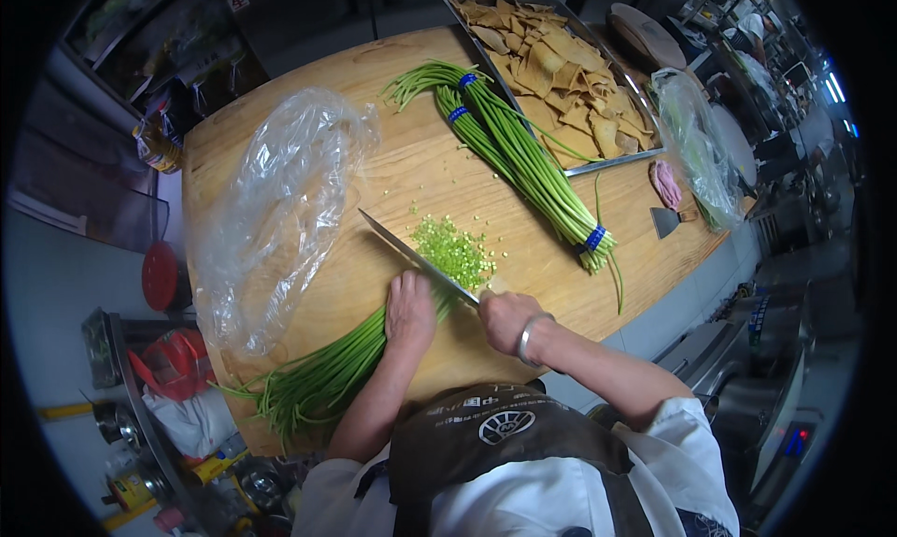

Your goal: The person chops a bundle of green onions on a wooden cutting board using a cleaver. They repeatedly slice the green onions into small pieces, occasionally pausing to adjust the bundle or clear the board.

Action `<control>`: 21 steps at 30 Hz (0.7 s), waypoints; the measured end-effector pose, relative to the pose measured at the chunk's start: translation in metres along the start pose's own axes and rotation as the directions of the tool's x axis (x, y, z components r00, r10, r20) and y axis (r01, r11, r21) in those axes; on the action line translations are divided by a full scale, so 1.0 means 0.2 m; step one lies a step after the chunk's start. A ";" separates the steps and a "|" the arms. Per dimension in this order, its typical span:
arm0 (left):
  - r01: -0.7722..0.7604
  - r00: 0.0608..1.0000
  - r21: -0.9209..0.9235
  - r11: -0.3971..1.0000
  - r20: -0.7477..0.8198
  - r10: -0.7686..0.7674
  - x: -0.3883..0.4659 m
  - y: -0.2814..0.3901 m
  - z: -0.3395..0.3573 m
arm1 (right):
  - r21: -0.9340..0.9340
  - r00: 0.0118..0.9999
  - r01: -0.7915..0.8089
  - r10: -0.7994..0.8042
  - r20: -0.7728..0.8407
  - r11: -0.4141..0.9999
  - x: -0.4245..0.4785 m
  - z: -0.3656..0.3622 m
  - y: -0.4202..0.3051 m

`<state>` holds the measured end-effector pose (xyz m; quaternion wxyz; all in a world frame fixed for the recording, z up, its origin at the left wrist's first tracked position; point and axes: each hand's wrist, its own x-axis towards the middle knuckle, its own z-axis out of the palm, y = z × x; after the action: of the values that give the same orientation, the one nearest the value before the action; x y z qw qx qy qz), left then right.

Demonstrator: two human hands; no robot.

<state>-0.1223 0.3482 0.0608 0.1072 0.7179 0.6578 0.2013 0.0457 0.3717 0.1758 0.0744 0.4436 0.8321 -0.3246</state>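
Observation:
My left hand (411, 308) presses down on a bunch of long green stalks, likely garlic scapes (329, 376), whose loose ends fan toward the table's near left edge. In my right hand (510, 320) is the handle of a kitchen cleaver (418, 256), its blade slanting up and left just beyond my left fingertips. Against the far side of the blade lies a pile of chopped green pieces (452, 249), with a few bits scattered around it. The handle is mostly covered by my fingers.
Banded scapes (518, 165) lie beyond the pile, beside a metal tray (603, 164) of flat tan pieces. A clear plastic bag (280, 214) covers the wooden tabletop's (406, 144) left side. At right are a scraper (666, 221), a pink bundle (666, 184) and a bagged vegetable (701, 144).

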 end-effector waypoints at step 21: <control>0.007 0.997 -0.084 0.996 -0.075 -0.013 0.00 0.01 -0.03 | -0.020 0.989 -0.133 0.131 -0.071 0.991 0.11 0.11 0.00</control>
<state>-0.1223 0.3475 0.0668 0.1132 0.7012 0.6560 0.2552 0.0293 0.3733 0.1491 0.0720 0.5078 0.8069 -0.2932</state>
